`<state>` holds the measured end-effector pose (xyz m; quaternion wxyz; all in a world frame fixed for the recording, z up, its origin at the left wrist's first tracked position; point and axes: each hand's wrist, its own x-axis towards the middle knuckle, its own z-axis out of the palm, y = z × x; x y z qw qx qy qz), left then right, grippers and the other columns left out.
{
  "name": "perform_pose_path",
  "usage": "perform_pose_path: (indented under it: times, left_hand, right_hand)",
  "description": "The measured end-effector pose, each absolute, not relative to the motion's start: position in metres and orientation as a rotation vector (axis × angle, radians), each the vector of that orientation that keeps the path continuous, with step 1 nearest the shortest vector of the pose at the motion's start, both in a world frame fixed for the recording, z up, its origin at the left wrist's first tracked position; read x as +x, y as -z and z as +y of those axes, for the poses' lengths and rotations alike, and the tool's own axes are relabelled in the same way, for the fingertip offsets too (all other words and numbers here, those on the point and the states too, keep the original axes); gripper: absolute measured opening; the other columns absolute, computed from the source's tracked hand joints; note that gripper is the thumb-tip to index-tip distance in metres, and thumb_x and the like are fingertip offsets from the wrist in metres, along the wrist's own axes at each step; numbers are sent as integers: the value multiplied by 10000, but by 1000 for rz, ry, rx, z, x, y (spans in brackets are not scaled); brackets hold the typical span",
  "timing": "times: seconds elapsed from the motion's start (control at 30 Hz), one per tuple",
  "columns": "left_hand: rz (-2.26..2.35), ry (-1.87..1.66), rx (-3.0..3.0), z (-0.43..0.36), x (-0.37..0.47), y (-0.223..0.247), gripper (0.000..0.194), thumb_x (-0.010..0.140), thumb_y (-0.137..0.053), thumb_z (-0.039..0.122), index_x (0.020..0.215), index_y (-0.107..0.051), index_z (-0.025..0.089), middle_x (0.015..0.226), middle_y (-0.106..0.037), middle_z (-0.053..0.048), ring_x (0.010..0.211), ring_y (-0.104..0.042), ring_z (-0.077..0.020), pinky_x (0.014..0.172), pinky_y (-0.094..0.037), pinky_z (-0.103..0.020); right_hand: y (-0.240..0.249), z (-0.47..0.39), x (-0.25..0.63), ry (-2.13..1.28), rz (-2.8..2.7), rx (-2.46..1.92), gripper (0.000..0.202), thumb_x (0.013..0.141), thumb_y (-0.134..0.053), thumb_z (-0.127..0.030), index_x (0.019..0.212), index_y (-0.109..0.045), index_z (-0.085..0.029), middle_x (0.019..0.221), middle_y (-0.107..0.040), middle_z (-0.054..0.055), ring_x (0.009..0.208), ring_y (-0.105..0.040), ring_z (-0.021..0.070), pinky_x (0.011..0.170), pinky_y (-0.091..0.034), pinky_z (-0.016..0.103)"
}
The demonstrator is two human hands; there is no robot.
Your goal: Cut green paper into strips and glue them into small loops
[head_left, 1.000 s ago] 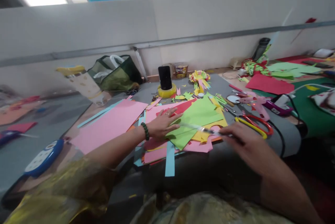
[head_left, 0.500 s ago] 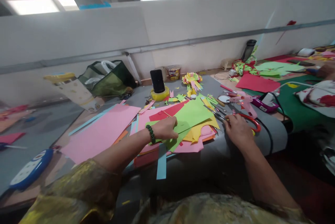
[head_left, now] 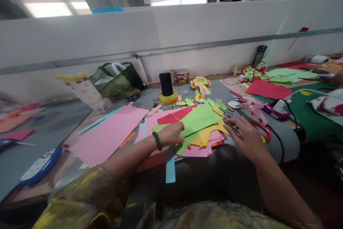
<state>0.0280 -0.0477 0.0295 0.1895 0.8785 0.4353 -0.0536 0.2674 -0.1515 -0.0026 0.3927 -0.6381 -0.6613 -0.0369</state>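
Observation:
My left hand (head_left: 173, 134), wearing a dark green bead bracelet, has its fingers closed on the edge of a light green paper sheet (head_left: 199, 120). That sheet lies over a pile of coloured paper, with yellow paper (head_left: 205, 137), red paper (head_left: 174, 115) and pink scraps about it. Over at the right, my right hand (head_left: 246, 138) is open above a pair of scissors with red handles (head_left: 264, 129). Its fingers are apart and hide the middle of the scissors. A light blue paper strip (head_left: 170, 168) hangs over the table's front edge below my left hand.
A large pink sheet (head_left: 112, 130) lies to the left. Behind the pile stand a phone (head_left: 166, 84) on a yellow tape roll (head_left: 168, 97) and a paper flower (head_left: 200, 84). A pink glue gun (head_left: 255, 108) with its cord is at right. A cup (head_left: 84, 93) stands left.
My right hand has lifted a little and its fingers have spread over the scissors. My left hand keeps its grip on the green paper. The whole view has shifted slightly.

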Motion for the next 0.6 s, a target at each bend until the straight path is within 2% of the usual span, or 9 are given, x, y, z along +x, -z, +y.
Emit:
perform_pose_path:
  times: [0.1, 0.2, 0.3, 0.43, 0.5, 0.6]
  left_hand:
    - [1140, 72, 2439, -41, 16, -31, 61, 740, -532, 206, 777, -574, 180, 705, -597, -12, 660, -560, -166, 555, -388, -250]
    - [1017, -126, 2256, -34, -1, -33, 188, 779, -528, 281, 622, -481, 189, 612, -515, 25, 605, -513, -130, 554, -391, -234]
    - [938, -309, 1938, -30, -15, -33, 259, 773, -604, 379, 635, -515, 177, 599, -526, 33, 563, -489, -110, 520, -380, -225]
    - [854, -403, 1613, -25, -21, -24, 315, 731, -712, 433, 675, -558, 164, 636, -594, 21, 583, -568, -110, 533, -422, -216]
    - [820, -446, 1444, -22, -20, -18, 330, 693, -770, 418, 724, -569, 158, 700, -642, -3, 618, -627, -125, 548, -450, -217]
    - [807, -507, 1257, -16, -21, -9, 326, 675, -810, 339, 783, -561, 158, 710, -663, -14, 568, -627, -111, 532, -455, -209]
  right_hand:
    - [-11, -152, 250, -178, -1764, -1522, 249, 913, -470, -422, 883, -624, -228, 838, -681, 64, 697, -616, 197, 603, -496, 305]
    - [-20, -148, 236, -445, -1902, -1439, 274, 927, -464, -414, 853, -641, -218, 760, -686, 28, 635, -595, 161, 550, -461, 262]
    - [-23, -134, 227, -512, -2037, -1445, 244, 935, -483, -359, 837, -645, -204, 744, -676, 20, 652, -599, 154, 593, -464, 258]
    - [-24, -107, 212, -269, -2276, -1564, 108, 884, -596, -235, 936, -678, -188, 953, -694, 77, 922, -620, 216, 789, -472, 319]
    - [-25, -95, 201, -225, -2459, -1593, 164, 859, -647, -225, 1012, -687, -179, 1002, -693, 95, 1011, -595, 249, 826, -458, 334]
    - [-24, -83, 185, -146, -2693, -1625, 192, 892, -618, -225, 1049, -693, -145, 1006, -695, 114, 991, -589, 254, 778, -441, 317]
